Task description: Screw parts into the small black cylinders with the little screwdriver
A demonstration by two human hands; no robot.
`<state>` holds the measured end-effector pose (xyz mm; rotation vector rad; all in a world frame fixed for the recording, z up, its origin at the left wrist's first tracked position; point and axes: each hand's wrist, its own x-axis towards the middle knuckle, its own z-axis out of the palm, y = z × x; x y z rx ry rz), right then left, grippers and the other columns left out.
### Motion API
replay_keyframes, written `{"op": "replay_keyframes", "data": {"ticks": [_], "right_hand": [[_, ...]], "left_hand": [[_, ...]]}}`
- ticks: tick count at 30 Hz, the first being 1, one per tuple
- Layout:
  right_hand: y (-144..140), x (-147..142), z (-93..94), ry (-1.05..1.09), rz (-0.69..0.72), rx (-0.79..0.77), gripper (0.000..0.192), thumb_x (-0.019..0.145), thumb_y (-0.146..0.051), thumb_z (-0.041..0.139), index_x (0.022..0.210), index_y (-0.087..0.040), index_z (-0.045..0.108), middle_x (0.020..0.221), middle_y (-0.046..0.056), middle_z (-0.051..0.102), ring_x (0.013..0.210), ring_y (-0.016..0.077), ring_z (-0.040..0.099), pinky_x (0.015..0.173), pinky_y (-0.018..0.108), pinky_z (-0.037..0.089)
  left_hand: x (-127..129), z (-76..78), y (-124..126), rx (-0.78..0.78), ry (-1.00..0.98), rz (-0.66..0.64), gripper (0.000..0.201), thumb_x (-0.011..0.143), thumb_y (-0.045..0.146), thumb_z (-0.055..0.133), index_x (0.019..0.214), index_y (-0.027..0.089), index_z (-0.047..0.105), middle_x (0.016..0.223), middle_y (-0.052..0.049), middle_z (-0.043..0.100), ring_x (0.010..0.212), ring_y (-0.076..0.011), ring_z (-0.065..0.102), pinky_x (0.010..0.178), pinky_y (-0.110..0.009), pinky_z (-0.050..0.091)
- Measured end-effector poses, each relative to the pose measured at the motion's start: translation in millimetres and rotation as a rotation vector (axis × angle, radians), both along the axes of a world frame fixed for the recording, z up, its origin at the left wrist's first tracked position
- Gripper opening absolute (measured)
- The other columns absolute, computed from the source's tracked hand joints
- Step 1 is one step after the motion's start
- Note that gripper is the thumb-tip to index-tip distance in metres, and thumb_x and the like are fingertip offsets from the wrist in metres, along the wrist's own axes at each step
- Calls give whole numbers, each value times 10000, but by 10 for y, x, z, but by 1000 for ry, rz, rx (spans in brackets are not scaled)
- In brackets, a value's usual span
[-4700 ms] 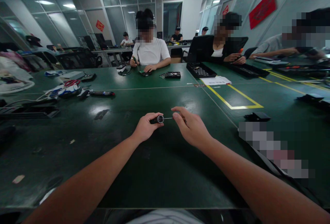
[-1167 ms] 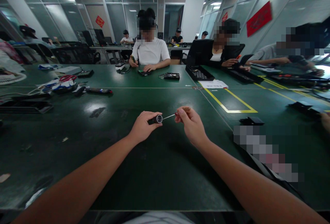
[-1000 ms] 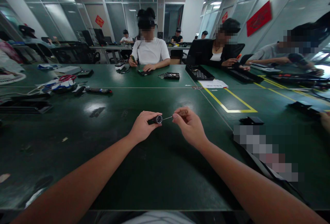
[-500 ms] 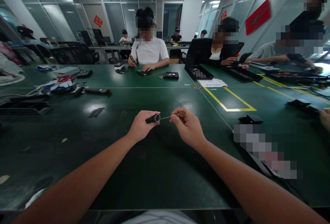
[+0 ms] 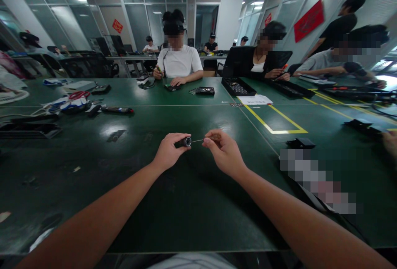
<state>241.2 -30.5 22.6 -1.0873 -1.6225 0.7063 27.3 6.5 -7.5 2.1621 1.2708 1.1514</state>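
Above the middle of the green table, my left hand [image 5: 167,152] grips a short black cylinder [image 5: 186,141] between thumb and fingers. Its round, pale-rimmed end faces me, and the fingers hide the rest of it. My right hand [image 5: 227,151] is closed around the amber-brown handle of a thin screwdriver [image 5: 215,136]. The slim metal shaft points left and reaches the cylinder's side. Whether the tip sits in a screw there is too small to tell.
Tangled cables and gloves [image 5: 72,101] lie at the left, near a pen-shaped tool [image 5: 117,110]. A black tray [image 5: 238,86] stands farther back. Right of my arm are a small black box [image 5: 300,143] and a blurred-out sheet [image 5: 316,182]. Several people sit around.
Both hands keep the same grip and pose, with the screwdriver still against the cylinder. The whole view has shifted very slightly. At the far right, a standing person's head and arm have moved.
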Motion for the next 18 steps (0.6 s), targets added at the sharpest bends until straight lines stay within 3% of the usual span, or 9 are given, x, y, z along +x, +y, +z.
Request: {"op": "replay_keyframes", "data": {"ticks": [10,18], "right_hand": [[29,7,-32,17,13,-32,133,925,-344,602,982,-225,611,836,31,720,808,198,716,769,355,546],[41,7,-22,40,8,-64,149,923,-355,598,988,-221,606,835,32,718,814,197,713,773,355,539]], "left_hand": [[0,11,-10,-22,-16,25,425,758,152,817,1157,267,728,1158,-42,731,1116,-242,638,1024,-437,456],[-24,-63,20,-34,-24,13,428,779,194,807,1186,295,719,1178,-43,719,1120,-247,635,1021,-448,455]]}}
